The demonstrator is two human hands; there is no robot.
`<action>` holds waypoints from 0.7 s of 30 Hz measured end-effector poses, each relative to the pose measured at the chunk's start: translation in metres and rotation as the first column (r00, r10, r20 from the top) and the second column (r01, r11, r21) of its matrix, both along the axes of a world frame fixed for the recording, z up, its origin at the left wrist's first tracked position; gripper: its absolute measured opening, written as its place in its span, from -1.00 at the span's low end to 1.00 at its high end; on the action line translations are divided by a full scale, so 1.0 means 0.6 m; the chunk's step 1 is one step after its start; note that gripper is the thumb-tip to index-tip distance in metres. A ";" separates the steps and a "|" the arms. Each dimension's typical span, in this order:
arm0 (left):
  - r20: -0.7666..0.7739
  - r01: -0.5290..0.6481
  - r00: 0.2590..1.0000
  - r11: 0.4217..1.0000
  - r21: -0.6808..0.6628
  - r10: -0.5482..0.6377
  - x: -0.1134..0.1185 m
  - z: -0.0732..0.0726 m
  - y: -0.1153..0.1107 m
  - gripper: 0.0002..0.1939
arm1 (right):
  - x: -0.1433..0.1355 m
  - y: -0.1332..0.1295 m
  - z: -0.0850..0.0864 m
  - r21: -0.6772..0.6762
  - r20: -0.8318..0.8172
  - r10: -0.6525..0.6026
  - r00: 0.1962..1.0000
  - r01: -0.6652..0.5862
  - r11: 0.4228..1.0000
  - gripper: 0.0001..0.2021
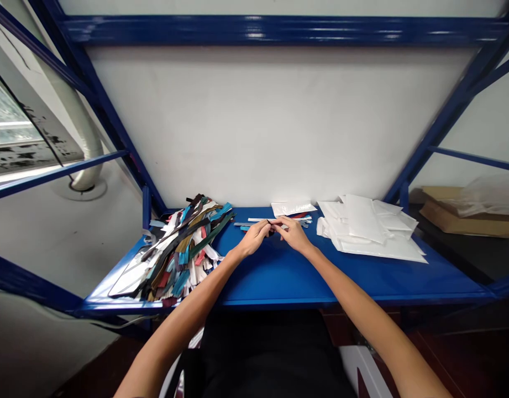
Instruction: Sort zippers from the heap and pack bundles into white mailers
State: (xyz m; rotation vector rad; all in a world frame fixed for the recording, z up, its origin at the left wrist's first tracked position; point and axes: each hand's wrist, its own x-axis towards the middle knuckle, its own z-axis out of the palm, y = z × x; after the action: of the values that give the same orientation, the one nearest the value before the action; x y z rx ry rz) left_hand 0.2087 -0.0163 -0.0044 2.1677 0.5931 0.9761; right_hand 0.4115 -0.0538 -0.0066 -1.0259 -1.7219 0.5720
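My left hand (255,237) and my right hand (294,232) meet over the middle of the blue table. Both are closed, fingertips pinching a small dark zipper (271,231) between them; most of it is hidden by the fingers. Just beyond and beneath the hands lie several zippers (308,219) in white, grey, blue and red, set roughly side by side. A flat white plastic packet (293,208) rests behind them against the wall. To the left of my left hand spreads a big tangled pile of zippers (188,243) in many colours.
White plastic bags (366,224) are stacked loosely on the right of the blue table (279,282). Blue metal frame posts (440,121) rise at both sides, with a crossbar (279,30) above. A cardboard box (470,218) with clear plastic stands beyond the right end.
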 end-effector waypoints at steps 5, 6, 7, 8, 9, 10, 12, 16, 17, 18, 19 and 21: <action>0.004 -0.026 1.000 0.999 -0.039 0.026 0.007 -0.005 -0.002 -0.54 | 0.003 0.001 -0.001 0.069 0.110 0.032 0.993 -0.040 0.997 -0.68; 0.008 -0.040 0.999 0.999 -0.035 0.040 0.009 -0.008 0.000 -0.55 | 0.002 0.002 -0.002 0.083 0.123 0.034 0.992 -0.044 0.996 -0.66; 0.012 -0.050 0.999 0.998 -0.031 0.050 0.010 -0.011 0.001 -0.55 | 0.002 0.002 -0.003 0.095 0.131 0.031 0.991 -0.044 0.995 -0.66; 0.017 -0.057 0.998 0.998 -0.029 0.057 0.012 -0.014 0.003 -0.55 | 0.000 0.002 -0.004 0.103 0.135 0.026 0.991 -0.040 0.994 -0.66; 0.022 -0.062 0.998 0.998 -0.031 0.063 0.013 -0.016 0.004 -0.56 | -0.001 0.001 -0.005 0.105 0.136 0.023 0.990 -0.037 0.994 -0.66; 0.026 -0.068 0.997 0.997 -0.036 0.069 0.014 -0.018 0.005 -0.56 | -0.002 0.001 -0.005 0.101 0.135 0.022 0.991 -0.036 0.994 -0.66; 0.031 -0.076 0.996 0.996 -0.051 0.078 0.015 -0.020 0.004 -0.57 | -0.005 0.000 -0.006 0.100 0.132 0.021 0.991 -0.035 0.994 -0.66; 0.040 -0.073 0.996 0.995 -0.071 0.076 0.016 -0.022 0.001 -0.50 | -0.014 -0.001 -0.009 0.144 0.120 -0.062 0.991 0.045 0.989 -0.78; 0.046 -0.067 0.996 0.995 -0.069 0.070 0.016 -0.023 0.000 -0.49 | -0.016 -0.001 -0.010 0.151 0.113 -0.090 0.990 0.072 0.986 -0.81; 0.050 -0.062 0.997 0.996 -0.067 0.065 0.016 -0.022 0.000 -0.48 | -0.018 -0.001 -0.011 0.154 0.106 -0.111 0.988 0.094 0.984 -0.83; 0.054 -0.058 0.997 0.996 -0.067 0.061 0.016 -0.022 -0.001 -0.47 | -0.019 -0.001 -0.011 0.155 0.100 -0.124 0.987 0.108 0.982 -0.83; 0.057 -0.060 0.996 0.996 -0.072 0.064 0.016 -0.020 -0.002 -0.47 | -0.021 -0.001 -0.011 0.159 0.097 -0.134 0.986 0.118 0.980 -0.83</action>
State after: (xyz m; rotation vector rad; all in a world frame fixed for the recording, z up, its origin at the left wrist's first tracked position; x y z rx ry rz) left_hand 0.2181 -0.0176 -0.0166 2.0623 0.6602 1.0339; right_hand 0.3988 -0.0545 -0.0133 -1.0629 -1.7506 0.3031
